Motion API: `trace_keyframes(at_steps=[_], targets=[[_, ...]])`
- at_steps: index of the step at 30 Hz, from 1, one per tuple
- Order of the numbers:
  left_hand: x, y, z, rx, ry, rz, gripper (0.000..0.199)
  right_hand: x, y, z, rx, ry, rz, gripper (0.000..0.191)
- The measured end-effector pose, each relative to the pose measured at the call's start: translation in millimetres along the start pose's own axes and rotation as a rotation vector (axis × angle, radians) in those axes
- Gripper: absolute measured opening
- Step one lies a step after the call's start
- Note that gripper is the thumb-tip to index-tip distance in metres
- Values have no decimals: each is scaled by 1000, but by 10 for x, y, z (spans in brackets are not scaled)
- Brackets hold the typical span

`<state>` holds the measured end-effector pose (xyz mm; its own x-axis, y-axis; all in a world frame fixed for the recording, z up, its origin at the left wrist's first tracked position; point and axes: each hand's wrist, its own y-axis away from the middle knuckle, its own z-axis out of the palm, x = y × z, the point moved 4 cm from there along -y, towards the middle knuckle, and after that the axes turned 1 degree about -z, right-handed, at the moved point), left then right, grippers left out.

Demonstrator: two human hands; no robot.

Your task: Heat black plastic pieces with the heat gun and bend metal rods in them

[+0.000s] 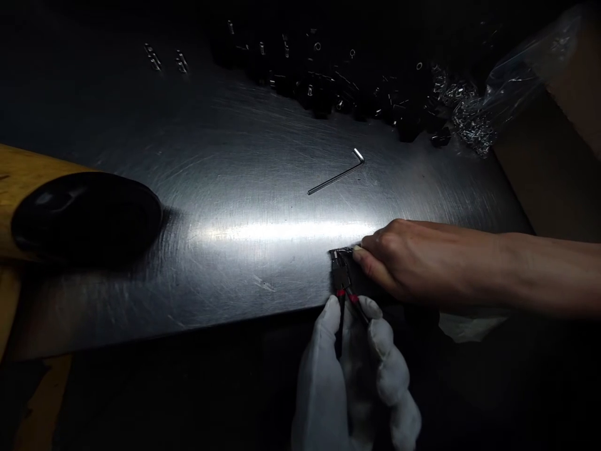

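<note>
My left hand (352,382), in a white glove, comes up from the bottom centre with its fingers round black-and-red pliers (340,279). The pliers point away from me, and their jaws touch a small dark metal part (345,250) near the table's front edge. From the right reaches my bare right hand (399,260), palm down, its thumb and finger pinched at the right end of that part. Its exact shape is too small to tell. Beyond the hands, an L-shaped hex key (335,178) lies on the metal table (225,181).
Small metal parts (153,57) stand at the back left. Dark pieces and rings (317,46) are scattered along the back. At the back right, a clear bag (528,56) lies beside a pile of small metal parts (474,125). A black rounded object (89,216) sits left.
</note>
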<state>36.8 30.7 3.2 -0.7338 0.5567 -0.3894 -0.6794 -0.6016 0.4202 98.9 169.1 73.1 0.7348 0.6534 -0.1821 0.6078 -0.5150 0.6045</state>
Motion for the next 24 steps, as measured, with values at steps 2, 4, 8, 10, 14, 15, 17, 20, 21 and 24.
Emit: trace_keyframes(at_steps=[2,4,8,10,14,15,17,20,21,24], targets=[[12,6,-11,70,-82,11,49,9,10,33,63,74,-72,30],[28,13,-17,156,-151,41,46,5,21,50,96,133,-139,27],[41,29,4,175,-236,123,47,-4,25,33,82,144,-152,28],[36,37,20,118,-227,157,45,1,20,22,55,104,-117,31],[55,37,14,72,-172,218,31,26,16,24,41,7,-70,35],[61,28,8,58,-162,215,32,32,16,30,40,-26,-71,36],[63,2,3,-6,-120,161,40,43,15,47,36,-89,-77,37],[75,-16,-4,-96,-45,102,50,81,24,63,52,-133,-36,38],[93,-11,-12,-96,-31,125,50,101,33,68,51,-145,-4,40],[131,34,-37,-74,-20,201,47,150,88,73,33,-194,84,48]])
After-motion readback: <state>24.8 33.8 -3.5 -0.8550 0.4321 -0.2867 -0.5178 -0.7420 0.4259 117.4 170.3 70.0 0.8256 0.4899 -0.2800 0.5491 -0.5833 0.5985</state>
